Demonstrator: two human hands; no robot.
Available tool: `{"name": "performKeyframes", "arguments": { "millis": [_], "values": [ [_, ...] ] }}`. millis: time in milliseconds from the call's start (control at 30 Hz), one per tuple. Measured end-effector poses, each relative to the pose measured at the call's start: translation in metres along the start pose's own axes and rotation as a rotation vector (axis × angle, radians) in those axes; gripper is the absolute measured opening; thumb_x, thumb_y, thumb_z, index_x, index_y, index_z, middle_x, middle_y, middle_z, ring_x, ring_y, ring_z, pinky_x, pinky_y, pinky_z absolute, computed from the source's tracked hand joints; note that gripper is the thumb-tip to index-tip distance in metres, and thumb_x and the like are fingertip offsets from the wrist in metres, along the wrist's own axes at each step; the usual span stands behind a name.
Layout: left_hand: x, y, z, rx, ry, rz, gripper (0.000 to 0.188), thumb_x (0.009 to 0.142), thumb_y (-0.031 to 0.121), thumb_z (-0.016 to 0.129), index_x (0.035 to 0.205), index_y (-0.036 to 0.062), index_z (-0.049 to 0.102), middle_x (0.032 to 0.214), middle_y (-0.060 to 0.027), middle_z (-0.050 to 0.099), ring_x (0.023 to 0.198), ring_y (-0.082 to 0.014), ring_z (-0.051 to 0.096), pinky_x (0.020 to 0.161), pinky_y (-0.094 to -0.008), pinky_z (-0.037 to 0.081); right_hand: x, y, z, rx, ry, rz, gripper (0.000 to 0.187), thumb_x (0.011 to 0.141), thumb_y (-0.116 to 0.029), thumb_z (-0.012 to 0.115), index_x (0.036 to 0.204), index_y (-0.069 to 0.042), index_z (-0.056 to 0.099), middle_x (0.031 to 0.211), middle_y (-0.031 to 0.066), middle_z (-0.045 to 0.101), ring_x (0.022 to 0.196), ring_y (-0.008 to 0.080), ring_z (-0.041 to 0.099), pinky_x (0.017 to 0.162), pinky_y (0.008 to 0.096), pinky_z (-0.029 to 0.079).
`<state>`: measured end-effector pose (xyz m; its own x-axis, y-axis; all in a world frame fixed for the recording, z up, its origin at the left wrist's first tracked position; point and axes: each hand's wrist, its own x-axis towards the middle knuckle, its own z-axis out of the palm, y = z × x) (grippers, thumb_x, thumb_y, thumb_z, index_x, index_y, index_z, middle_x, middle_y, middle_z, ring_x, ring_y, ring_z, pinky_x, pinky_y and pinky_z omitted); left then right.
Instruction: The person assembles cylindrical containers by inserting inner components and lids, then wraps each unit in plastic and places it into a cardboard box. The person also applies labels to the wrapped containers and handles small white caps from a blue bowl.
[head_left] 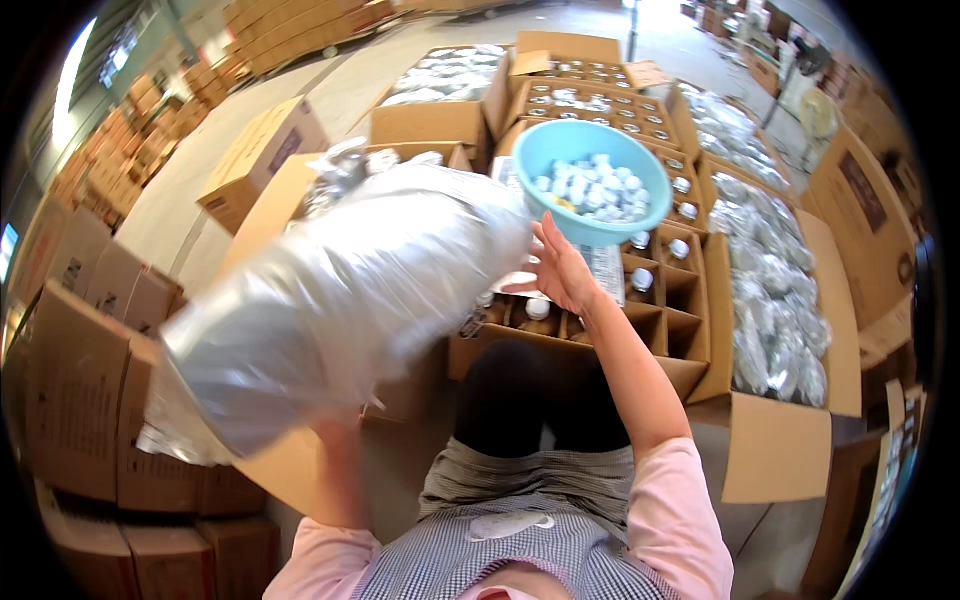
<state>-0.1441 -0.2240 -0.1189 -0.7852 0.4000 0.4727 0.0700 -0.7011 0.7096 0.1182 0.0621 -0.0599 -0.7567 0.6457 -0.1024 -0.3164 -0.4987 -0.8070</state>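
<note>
A big silver cylindrical bottle (350,275) in a clear plastic bag slants across the left and middle, close up and blurred at its lower end. From beneath, my left hand (338,428) supports it; the bottle hides those fingers. My right hand (563,268) has its fingers apart beside the bottle's upper right end; whether they touch the bag I cannot tell. Just beyond that hand sits a light blue basin (657,217) with many small white caps (603,188) in it. Below it, a divided carton (690,368) holds bottles with white tops (641,280).
Another open carton (275,195) with bagged silver things lies behind the bottle. To the right, a long carton (835,290) is full of clear-bagged items (775,290). Further cartons (435,122) stand beyond, and stacked boxes (80,390) line the left side.
</note>
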Motion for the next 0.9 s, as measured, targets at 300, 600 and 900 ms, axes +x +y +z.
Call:
{"name": "performKeyframes", "arguments": {
  "millis": [300,600,900],
  "values": [
    [-0.116,-0.045,0.093,0.544,-1.076,-0.211,0.046,0.079,-0.001,0.064,0.125,0.0017,0.058,0.137,-0.0160,0.054,0.113,-0.0333,0.061,0.095,-0.0366,0.051,-0.122,-0.068,-0.100,-0.302,-0.016,-0.413,0.072,0.073,-0.001,0.081,0.137,-0.006,0.047,0.123,0.0048,0.059,0.114,0.0161,0.056,0.094,0.0316,0.048],
    [-0.078,0.031,0.226,0.720,-0.849,0.159,0.038,0.074,-0.002,0.072,0.112,0.0058,0.071,0.127,-0.0196,0.055,0.116,-0.0307,0.055,0.092,-0.0388,0.049,-0.153,-0.073,-0.066,-0.966,0.051,-0.282,0.098,0.057,-0.011,0.092,0.143,-0.014,0.044,0.139,0.0033,0.048,0.126,0.0187,0.046,0.104,0.0399,0.044],
    [-0.141,0.011,0.177,0.499,-1.223,0.313,0.023,0.067,-0.004,0.067,0.090,0.0011,0.066,0.080,-0.0082,0.058,0.064,-0.0225,0.059,0.054,-0.0327,0.050,-0.192,-0.023,-0.066,-1.208,0.163,-0.681,0.057,0.075,-0.028,0.082,0.127,-0.015,0.062,0.158,0.0215,0.019,0.145,0.0414,0.023,0.115,0.0501,0.025]
  ]
}}
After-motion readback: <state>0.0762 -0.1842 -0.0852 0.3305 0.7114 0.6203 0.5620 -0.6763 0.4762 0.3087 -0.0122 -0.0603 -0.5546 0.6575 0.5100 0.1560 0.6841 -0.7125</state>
